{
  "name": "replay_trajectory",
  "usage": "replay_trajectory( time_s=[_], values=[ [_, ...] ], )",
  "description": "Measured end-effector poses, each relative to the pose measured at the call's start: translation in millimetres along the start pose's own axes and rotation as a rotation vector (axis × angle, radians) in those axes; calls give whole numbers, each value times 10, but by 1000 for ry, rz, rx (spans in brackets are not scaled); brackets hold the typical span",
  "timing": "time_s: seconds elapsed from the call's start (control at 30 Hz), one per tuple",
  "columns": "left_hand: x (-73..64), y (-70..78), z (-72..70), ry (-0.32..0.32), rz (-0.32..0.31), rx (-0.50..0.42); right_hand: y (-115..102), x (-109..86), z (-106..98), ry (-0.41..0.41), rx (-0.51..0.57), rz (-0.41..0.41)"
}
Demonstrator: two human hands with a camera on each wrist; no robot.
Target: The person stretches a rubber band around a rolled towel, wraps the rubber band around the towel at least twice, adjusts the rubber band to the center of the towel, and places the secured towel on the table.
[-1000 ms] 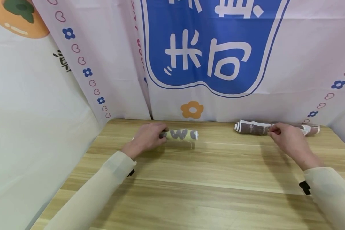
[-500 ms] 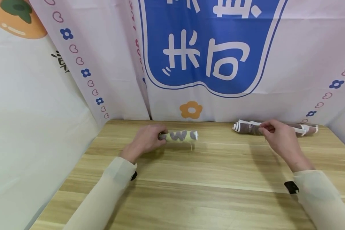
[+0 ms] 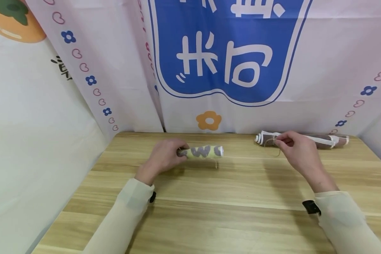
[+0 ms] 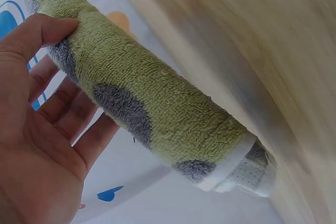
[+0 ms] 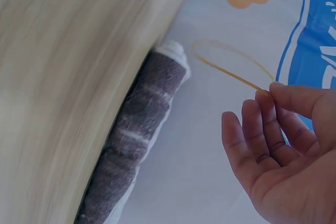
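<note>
left hand is gripping a rolled green towel (grey-patched). right hand is pinching a yellow band near a brown roll.

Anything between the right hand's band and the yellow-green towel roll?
Nothing solid visible: just tabletop between the band, pinched in the right hand, and the towel roll, gripped in the left hand. A thin strand hangs near the roll's free end.

Wood-grain tabletop — behind it, a white, blue-printed cloth.
</note>
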State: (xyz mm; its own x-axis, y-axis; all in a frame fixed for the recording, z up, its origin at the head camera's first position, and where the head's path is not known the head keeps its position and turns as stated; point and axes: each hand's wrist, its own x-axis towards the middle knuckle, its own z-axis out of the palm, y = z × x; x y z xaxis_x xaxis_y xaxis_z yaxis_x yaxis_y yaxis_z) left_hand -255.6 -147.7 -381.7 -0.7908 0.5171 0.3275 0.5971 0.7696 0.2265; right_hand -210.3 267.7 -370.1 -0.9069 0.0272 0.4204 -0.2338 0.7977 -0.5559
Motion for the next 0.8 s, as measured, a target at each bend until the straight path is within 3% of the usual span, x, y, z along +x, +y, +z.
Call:
replay_trajectory(
  time_s=[0.57,0.8],
  values=[
    [-68,177,69,-2,40,-46,-225,-100,69,-48,32,-28],
    [-82,271,52,31,85,-63,-253,-135,62,-60,51,-59]
  ],
)
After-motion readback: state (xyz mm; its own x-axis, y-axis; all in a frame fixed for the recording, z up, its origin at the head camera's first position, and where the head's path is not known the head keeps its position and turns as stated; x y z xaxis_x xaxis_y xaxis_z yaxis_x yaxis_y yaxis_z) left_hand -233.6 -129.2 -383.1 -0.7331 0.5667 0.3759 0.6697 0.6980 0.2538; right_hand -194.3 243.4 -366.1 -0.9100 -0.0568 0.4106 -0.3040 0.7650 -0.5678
